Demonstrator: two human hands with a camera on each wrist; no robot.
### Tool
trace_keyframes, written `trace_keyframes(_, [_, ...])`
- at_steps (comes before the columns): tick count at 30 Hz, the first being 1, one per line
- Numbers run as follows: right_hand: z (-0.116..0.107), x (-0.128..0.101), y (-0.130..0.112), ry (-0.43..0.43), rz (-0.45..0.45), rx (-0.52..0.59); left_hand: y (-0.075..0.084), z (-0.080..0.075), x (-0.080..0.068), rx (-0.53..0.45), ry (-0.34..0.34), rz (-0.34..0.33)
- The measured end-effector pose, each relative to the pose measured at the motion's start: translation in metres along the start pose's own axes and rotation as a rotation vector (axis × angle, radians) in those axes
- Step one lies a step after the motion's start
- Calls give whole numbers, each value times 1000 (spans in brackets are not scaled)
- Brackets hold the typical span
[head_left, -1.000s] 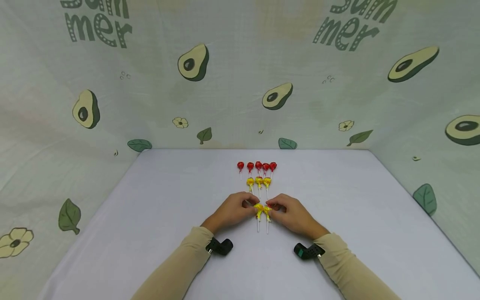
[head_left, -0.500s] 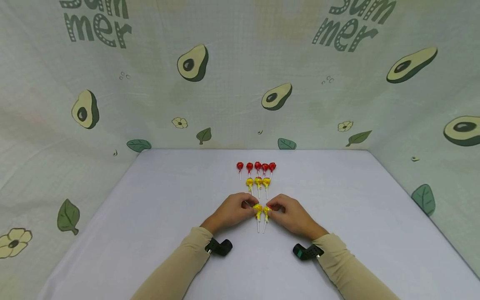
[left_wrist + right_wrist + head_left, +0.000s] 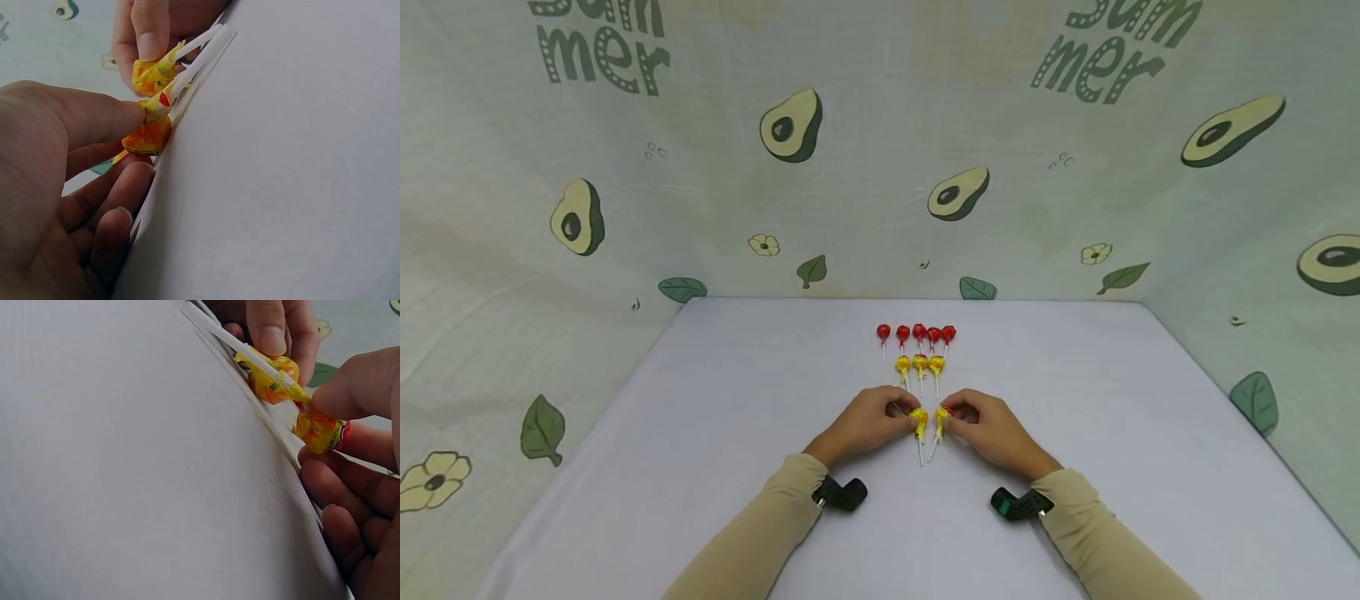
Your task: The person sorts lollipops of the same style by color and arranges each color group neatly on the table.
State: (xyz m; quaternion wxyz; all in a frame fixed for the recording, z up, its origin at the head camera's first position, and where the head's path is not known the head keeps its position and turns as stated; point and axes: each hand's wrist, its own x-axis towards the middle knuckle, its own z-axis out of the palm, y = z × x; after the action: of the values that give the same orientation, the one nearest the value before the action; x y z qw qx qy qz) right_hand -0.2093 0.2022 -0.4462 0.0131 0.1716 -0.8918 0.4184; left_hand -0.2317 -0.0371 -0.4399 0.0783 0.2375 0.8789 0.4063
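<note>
Left hand point(image 3: 868, 421) is pinching a yellow lollipop point(image 3: 918, 419) by its wrapped head, thumb on top, fingers curled under. Right hand point(image 3: 988, 425) is pinching a second yellow lollipop point(image 3: 941, 417) the same way. Both heads are sitting just beside each other at mid-desk point(image 3: 700, 433), white sticks pointing toward the person and lying against the surface. Farther back, three yellow lollipops point(image 3: 920, 364) are lying in a row, with a row of five red lollipops point(image 3: 917, 333) behind them.
</note>
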Motion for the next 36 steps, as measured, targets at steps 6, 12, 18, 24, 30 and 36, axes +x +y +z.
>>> trace_keyframes(6, [-1, 1, 1, 9, -1, 21, 1, 0, -1, -4, 2, -9])
trace_keyframes(12, [-2, 1, 2, 25, 10, 51, -1, 1, -1, 7, 11, 3])
trace_keyframes(18, [-5, 2, 0, 21, 10, 89, 0, 1, -1, 17, 12, -1])
trace_keyframes(24, [-8, 2, 1, 12, 14, 106, 1, 2, 0, 12, 10, -6])
trace_keyframes(30, [-12, 5, -1, 8, 32, 119, 1, 2, -2, 19, 12, -13])
trace_keyframes(36, [-15, 15, 1, 17, 35, 127, 0, -1, -2, 4, 8, -3])
